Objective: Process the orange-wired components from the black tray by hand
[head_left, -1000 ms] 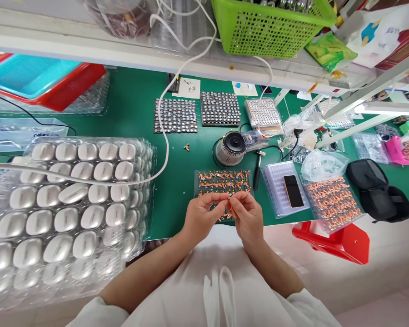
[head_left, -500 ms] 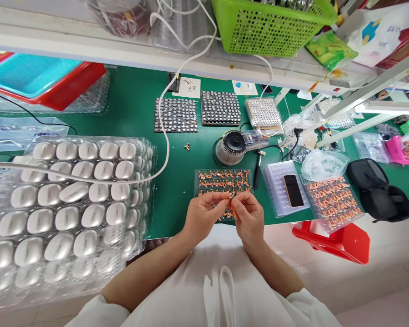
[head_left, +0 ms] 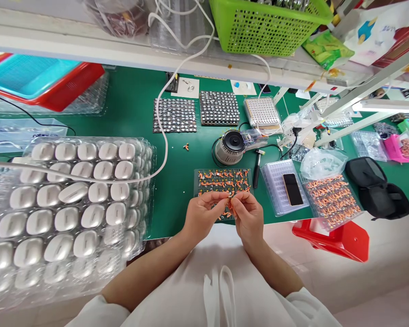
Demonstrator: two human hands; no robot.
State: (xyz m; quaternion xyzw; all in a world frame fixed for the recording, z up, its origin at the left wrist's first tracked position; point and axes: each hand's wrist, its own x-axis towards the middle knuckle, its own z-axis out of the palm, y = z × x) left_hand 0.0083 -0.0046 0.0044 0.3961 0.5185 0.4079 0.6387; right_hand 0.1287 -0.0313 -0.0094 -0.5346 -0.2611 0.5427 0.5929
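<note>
Fingertips of my left hand [head_left: 202, 217] and my right hand [head_left: 249, 219] meet in a pinch over the front edge of the table. Between them is a small orange flexible circuit piece [head_left: 231, 203], mostly covered by the fingers. Right under and behind the hands lies a dark tray [head_left: 197, 178] with rows of similar orange pieces; its near part is partly hidden by my hands. A single loose orange piece [head_left: 186, 146] rests on the green table farther back.
At left stand stacked clear trays of silvery rounded cases [head_left: 65, 219]. Behind the dark tray is a round grey device [head_left: 230, 147], with a hammer [head_left: 257, 168] beside it. To the right lie a phone [head_left: 293, 189] on clear trays and another tray of orange pieces [head_left: 334, 200]. A white cable [head_left: 165, 136] hangs across.
Both hands keep their pinch at almost the same spot, with only a slight shift of the fingers on the small piece. The view has moved very slightly.
</note>
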